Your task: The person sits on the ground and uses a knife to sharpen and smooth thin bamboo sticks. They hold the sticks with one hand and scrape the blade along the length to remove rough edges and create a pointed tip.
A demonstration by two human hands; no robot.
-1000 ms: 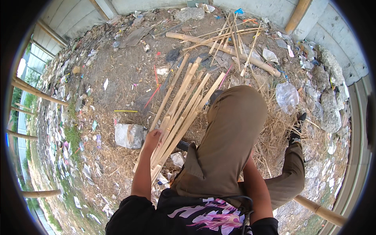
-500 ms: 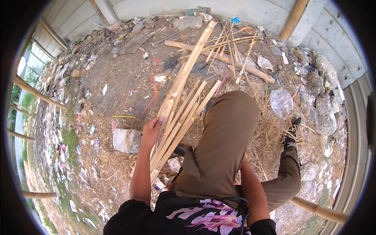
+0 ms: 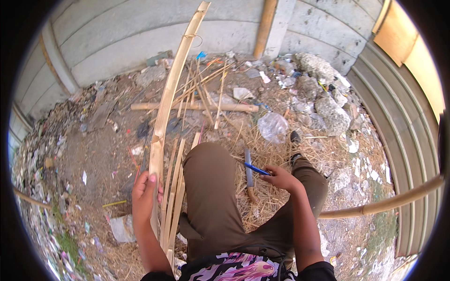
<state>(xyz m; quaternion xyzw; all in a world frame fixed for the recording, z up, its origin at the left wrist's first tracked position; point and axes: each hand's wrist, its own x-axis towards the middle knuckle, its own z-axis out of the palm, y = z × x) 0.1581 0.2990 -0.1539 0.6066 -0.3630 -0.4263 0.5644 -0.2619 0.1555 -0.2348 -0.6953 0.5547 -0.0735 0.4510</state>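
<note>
Currently the left hand (image 3: 145, 189) pinches a bamboo strip (image 3: 166, 100), the right hand (image 3: 280, 178) a blue pen (image 3: 254, 168), a clear bag (image 3: 273, 127) lying beyond.

My left hand (image 3: 146, 187), at eight o'clock, covers part of the long bamboo strip (image 3: 169, 93), and I can't make out its lower end. At four, my right hand (image 3: 280, 179) hides the back of the blue pen (image 3: 255, 168), which masks some of the knife blade (image 3: 249, 179). My left knee (image 3: 209, 164) blocks part of the bamboo slats (image 3: 174, 192). The rim crops the bamboo pole (image 3: 375, 207) at three; my shirt (image 3: 243, 268) runs off at six.
</note>
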